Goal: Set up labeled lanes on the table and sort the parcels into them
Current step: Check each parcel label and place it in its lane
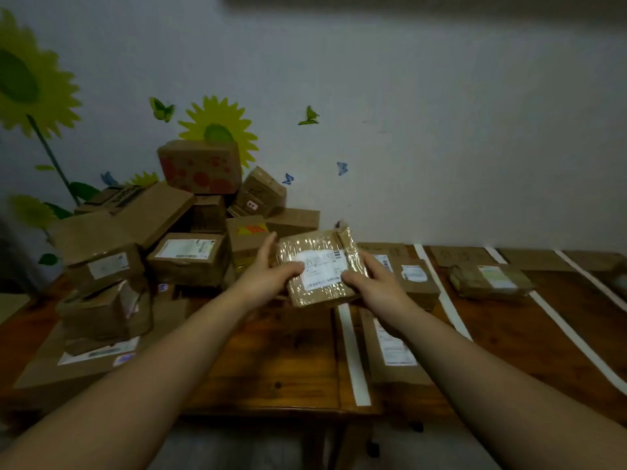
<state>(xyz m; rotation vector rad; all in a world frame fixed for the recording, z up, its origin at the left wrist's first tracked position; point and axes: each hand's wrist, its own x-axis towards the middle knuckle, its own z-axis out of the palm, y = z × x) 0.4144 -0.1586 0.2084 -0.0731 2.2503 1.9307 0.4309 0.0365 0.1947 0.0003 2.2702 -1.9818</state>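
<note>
Here, in the head view, two bare hands hold one taped parcel [319,266] above the wooden table [271,351]. The left hand [268,276] grips the parcel's left edge with the thumb on top. The right hand [376,283] grips its right edge the same way, thumb beside the one white label on its upper face.

Left of the taped parcel and behind it stands one pile of cardboard boxes [186,259]. At least ten are stacked against the wall, and overlap and blur prevent a firmer count.

Right of the taped parcel, four white tape strips [353,354] cross the table, marking lanes. In the lane nearest the parcel lie at least two sorted parcels: one long flat box [393,347] below it and one small box [417,279] just right of it. One lane further right lies a single wrapped parcel [488,279]. Beyond the parcel, at least three cardboard cards [461,256] lie along the table's far edge, their writing unreadable.
</note>
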